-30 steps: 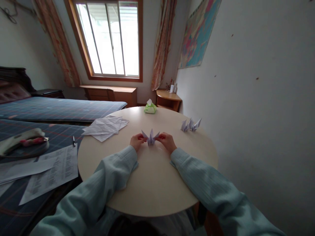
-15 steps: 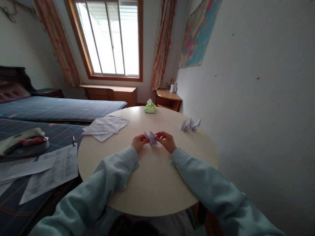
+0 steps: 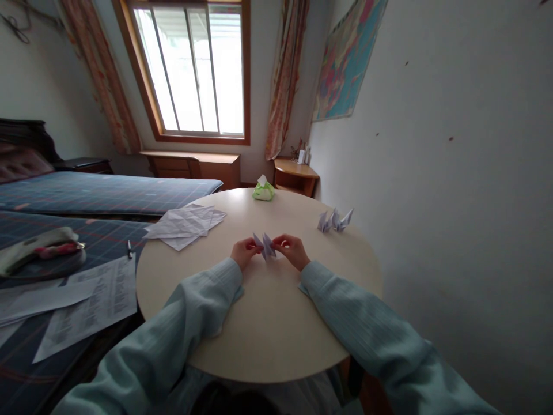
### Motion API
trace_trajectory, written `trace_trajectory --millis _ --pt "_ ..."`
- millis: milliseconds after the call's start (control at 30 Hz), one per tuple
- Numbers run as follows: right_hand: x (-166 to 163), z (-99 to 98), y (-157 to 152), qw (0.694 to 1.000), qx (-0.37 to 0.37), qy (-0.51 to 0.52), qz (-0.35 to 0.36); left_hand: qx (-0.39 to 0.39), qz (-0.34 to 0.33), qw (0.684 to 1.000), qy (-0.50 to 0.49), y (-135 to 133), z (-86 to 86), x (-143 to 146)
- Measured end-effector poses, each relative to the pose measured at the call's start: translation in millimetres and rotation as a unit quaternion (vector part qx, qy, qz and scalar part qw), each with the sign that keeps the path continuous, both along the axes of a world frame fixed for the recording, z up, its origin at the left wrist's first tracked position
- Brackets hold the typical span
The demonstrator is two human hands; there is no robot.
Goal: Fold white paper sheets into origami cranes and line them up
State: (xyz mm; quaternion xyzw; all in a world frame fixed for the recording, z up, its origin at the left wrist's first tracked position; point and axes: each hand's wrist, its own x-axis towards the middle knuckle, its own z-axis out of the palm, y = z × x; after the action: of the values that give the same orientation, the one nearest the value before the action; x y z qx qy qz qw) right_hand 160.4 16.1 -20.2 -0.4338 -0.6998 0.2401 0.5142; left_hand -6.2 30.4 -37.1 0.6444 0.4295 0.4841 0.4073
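A small folded white paper piece [image 3: 268,245], with pointed flaps like an origami figure, stands between my two hands over the middle of the round table. My left hand [image 3: 246,252] pinches its left side between thumb and fingers. From the other side, my right hand [image 3: 292,250] pinches its right flap. Several finished-looking folded paper cranes [image 3: 335,220] stand together farther back on the right. At the left edge of the table lies a loose pile of creased white paper sheets [image 3: 188,223].
The round cream table [image 3: 268,334] carries a green tissue pack [image 3: 263,189] at its far edge. Left of it is a bed with a plaid cover [image 3: 108,193], printed sheets [image 3: 93,305] and a pen [image 3: 129,249]. A white wall [image 3: 453,190] borders the right side.
Both hands keep their pinch on the folded paper and have hardly moved. The whole view has shifted very slightly.
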Motion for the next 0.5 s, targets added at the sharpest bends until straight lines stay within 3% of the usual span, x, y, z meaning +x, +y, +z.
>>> trace_trajectory --millis 233,333,500 --pt "1.0 1.3 -0.3 0.999 0.046 0.006 0.007 0.004 0.009 1.000 0.009 -0.9 2.3 1.3" --pt "-0.1 1.2 -0.5 0.999 0.024 0.027 0.019 0.004 0.013 1.000 0.011 -4.2 5.6 1.1" --pt "-0.5 0.0 1.4 1.000 -0.006 0.015 -0.020 -0.009 0.013 1.000 -0.001 -5.9 8.0 1.5"
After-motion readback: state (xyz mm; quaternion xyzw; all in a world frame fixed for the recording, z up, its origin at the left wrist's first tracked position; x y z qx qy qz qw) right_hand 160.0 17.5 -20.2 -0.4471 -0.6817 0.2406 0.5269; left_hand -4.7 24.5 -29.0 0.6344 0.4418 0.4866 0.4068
